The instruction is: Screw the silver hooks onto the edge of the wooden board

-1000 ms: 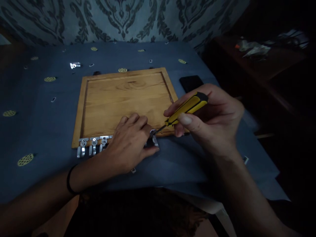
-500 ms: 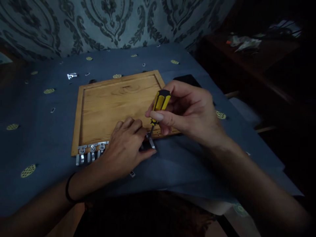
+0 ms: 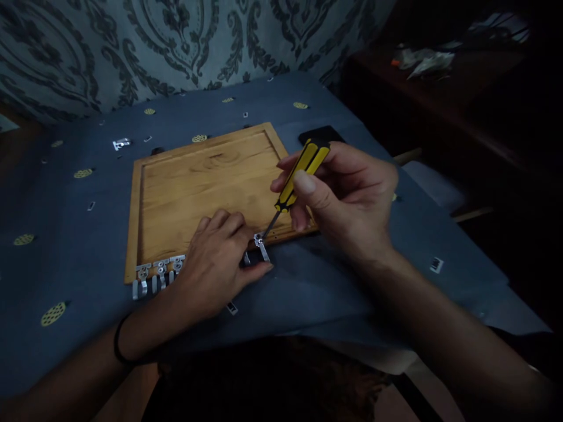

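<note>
A framed wooden board (image 3: 206, 187) lies on the table, with several silver metal hooks (image 3: 160, 272) along its near edge. My left hand (image 3: 220, 258) rests over that edge and hides some of them. Its thumb and fingers close around one metal hook (image 3: 263, 247) near the middle of the edge. In my right hand (image 3: 352, 193) is a small screwdriver (image 3: 303, 174) with a yellow and black handle, gripped between thumb and fingers. The screwdriver leans to the right, its tip at the upper part of that hook. Whether the tip sits in a screw I cannot tell.
A loose silver metal piece (image 3: 121, 144) lies on the blue patterned tablecloth (image 3: 57, 234) at the far left. Behind my right hand is a dark flat object (image 3: 321, 133). To the right stands a dark brown surface with a crumpled plastic bag (image 3: 424, 61) on it.
The screwdriver has tipped from nearly upright to a clear lean rightward, and my right hand has shifted right. My left hand keeps its place on the hook. The view has shifted slightly.
</note>
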